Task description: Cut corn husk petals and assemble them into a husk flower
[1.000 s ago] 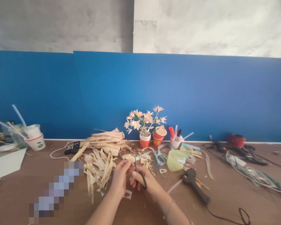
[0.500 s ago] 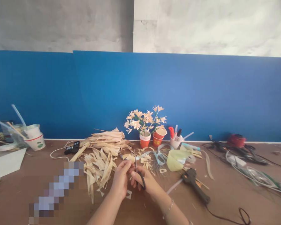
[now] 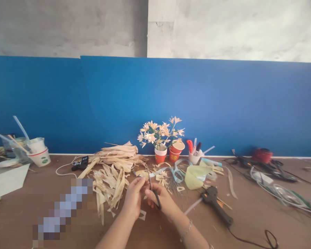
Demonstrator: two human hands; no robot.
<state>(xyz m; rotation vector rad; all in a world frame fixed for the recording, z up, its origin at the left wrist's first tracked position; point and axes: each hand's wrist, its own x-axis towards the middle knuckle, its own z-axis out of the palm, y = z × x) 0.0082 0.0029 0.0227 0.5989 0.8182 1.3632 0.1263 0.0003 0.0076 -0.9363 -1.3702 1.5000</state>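
Observation:
Over the middle of the table, my right hand [image 3: 159, 197] is closed round the dark handles of a pair of scissors [image 3: 157, 198], whose blades point up and away from me. My left hand [image 3: 134, 196] is beside it, thumb and fingers pinched together. What it pinches is too small and too covered to make out. Just left of my hands lies a heap of dried corn husks [image 3: 111, 185]. Beyond my fingertips are cut pale husk pieces [image 3: 161, 177]. Farther back, husk flowers on green stems [image 3: 159, 133] stand in a stack of red and white paper cups [image 3: 160, 155].
A black glue gun [image 3: 216, 205] with a cord lies to the right, near a yellow-green ribbon [image 3: 194, 178]. A white cup of pens [image 3: 194, 159] stands behind. Tangled cables [image 3: 269, 169] spread at far right. White cups [image 3: 40, 158] and paper [image 3: 9, 182] are at left.
The scissor blades have shifted slightly, with their tips looking a little farther left. My two hands stay in nearly the same place.

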